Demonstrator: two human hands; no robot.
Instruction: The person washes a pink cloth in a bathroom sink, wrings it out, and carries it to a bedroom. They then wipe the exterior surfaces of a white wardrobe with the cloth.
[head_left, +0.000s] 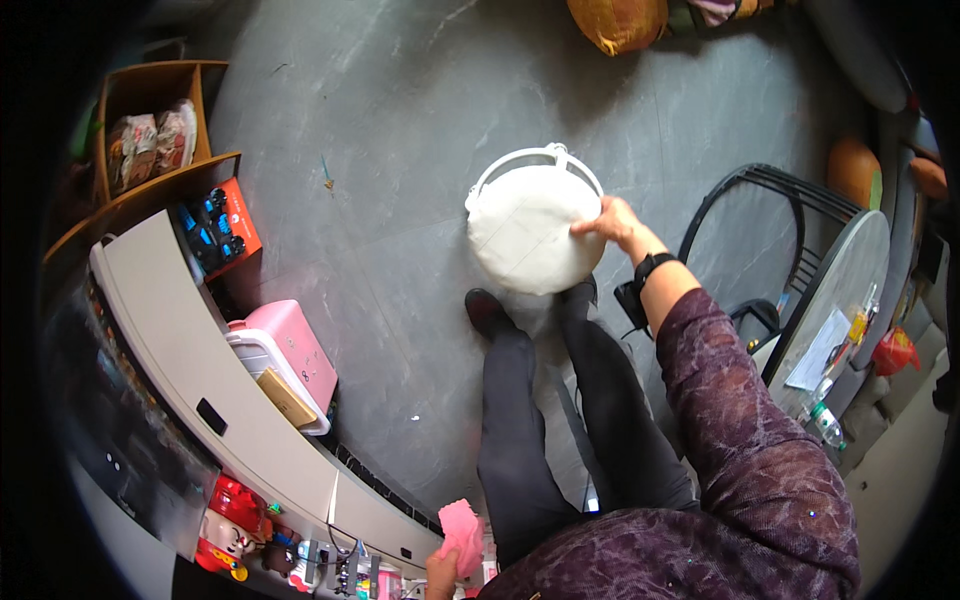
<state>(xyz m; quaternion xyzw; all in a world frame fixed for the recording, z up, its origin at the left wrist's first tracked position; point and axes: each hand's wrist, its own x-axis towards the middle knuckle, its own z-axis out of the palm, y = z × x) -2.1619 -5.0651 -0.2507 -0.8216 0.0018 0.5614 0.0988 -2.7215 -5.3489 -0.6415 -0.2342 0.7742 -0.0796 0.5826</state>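
Observation:
My right hand (613, 223) grips the right rim of a round stool (536, 225), its thumb on the white padded seat. Part of a white ring frame shows around the seat's far side. The stool is just beyond my dark shoes. A black watch strap (654, 267) is around my right wrist. At the bottom of the view, beside the long cabinet, my left hand (442, 574) holds a crumpled pink cloth (463, 534).
A light cabinet (157, 300) with a television runs along the left, near a pink and white storage box (300, 352). On the right are a black metal frame (799, 217) and a grey table (825, 292) with papers and a bottle. An orange-brown object (619, 22) lies at the top.

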